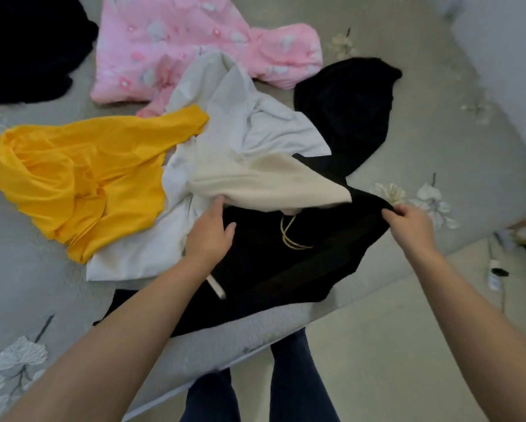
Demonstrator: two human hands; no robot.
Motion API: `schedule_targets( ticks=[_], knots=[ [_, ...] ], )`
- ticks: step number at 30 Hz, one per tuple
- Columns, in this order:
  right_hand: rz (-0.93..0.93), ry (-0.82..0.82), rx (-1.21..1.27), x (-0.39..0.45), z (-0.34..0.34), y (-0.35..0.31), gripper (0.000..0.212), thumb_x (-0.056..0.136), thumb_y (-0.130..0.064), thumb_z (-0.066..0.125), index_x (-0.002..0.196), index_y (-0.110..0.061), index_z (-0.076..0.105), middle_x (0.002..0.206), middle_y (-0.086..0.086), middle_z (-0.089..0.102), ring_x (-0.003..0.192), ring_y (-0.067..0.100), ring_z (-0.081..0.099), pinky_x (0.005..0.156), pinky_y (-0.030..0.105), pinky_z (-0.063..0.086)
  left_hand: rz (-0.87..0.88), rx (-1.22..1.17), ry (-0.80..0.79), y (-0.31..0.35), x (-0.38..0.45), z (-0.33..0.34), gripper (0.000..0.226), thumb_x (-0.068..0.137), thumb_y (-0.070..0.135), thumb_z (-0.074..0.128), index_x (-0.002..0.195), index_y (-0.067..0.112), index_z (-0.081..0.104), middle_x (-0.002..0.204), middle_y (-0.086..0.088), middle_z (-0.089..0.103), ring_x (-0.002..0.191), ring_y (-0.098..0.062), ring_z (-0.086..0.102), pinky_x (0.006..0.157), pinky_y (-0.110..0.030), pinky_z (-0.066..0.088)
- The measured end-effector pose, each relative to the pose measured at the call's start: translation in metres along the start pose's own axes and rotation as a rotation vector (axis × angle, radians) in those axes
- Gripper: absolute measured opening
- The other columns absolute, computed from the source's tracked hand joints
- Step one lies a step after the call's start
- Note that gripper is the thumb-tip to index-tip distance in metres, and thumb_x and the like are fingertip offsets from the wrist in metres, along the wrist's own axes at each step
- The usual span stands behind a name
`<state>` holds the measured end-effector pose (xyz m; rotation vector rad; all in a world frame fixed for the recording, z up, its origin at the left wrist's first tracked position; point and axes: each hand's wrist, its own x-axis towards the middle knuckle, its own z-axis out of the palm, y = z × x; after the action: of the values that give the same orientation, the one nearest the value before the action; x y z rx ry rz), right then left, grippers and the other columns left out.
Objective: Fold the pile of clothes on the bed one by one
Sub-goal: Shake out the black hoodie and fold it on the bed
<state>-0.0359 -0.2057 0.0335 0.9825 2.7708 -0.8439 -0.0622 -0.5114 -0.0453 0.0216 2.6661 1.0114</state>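
Grey floral bedsheet [407, 141], clothes strewn unfolded; black garment [286, 263] lies nearest the bed edge, partly under a cream top [270, 184]. Right hand [409, 223] pinches its far corner closed; left hand [210, 236] half open, fingertips lifting the cream hem. We judge: freeing the first piece; next, pull it clear and spread it flat.

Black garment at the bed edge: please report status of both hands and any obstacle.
Right hand pinching black garment at its corner. Left hand open, fingers under cream garment. Cream garment overlaps the black one's top. Not folded yet.
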Motion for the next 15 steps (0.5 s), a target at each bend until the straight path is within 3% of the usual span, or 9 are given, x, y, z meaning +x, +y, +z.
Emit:
schedule_targets(
  ticks=[4,8,10,12,15],
  knots=[
    [0.051,-0.066,-0.050,0.037,-0.028,0.039,0.029,0.084,-0.007,0.058,0.057,-0.010,0.047,0.057,0.008,0.045,0.070,0.022,0.047,0.063,0.028,0.028,0.007,-0.057,0.078,0.057,0.034,0.023,0.074,0.090,0.026,0.054,0.147,0.023,0.007,0.143,-0.015,0.035,0.123,-0.032,0.042,0.089,-0.042,0.043],
    [-0.003,-0.160,-0.237,0.078,-0.042,0.075,0.023,0.084,-0.012,0.056,0.062,-0.013,0.050,0.058,0.002,0.046,0.074,0.024,0.050,0.070,0.033,0.034,0.016,-0.106,0.148,0.106,0.076,0.039,0.075,0.089,0.024,0.056,0.146,0.028,0.008,0.135,-0.017,0.044,0.113,-0.033,0.051,0.087,-0.040,0.043],
    [-0.036,-0.229,-0.277,0.097,-0.054,0.097,0.017,0.085,-0.013,0.056,0.068,-0.011,0.058,0.067,0.005,0.055,0.081,0.027,0.053,0.078,0.036,0.038,0.028,0.057,0.010,0.135,0.104,0.050,0.062,0.090,0.023,0.053,0.144,0.028,0.023,0.124,-0.015,0.053,0.105,-0.032,0.055,0.084,-0.037,0.043],
    [-0.076,-0.302,-0.321,0.110,-0.067,0.120,0.012,0.086,-0.016,0.057,0.085,-0.008,0.067,0.082,0.007,0.062,0.089,0.026,0.056,0.085,0.037,0.039,0.037,0.329,-0.173,0.168,0.131,0.066,0.032,0.093,0.021,0.047,0.124,0.013,0.052,0.114,-0.015,0.060,0.101,-0.031,0.055,0.075,-0.032,0.040],
    [-0.054,-0.344,-0.297,0.127,-0.082,0.158,0.013,0.086,-0.017,0.059,0.091,-0.009,0.068,0.081,0.004,0.060,0.091,0.024,0.058,0.083,0.034,0.039,0.114,0.457,-0.174,0.226,0.153,0.088,0.023,0.095,0.015,0.040,0.098,0.001,0.058,0.102,-0.018,0.061,0.095,-0.030,0.054,0.069,-0.031,0.033]
  ],
)
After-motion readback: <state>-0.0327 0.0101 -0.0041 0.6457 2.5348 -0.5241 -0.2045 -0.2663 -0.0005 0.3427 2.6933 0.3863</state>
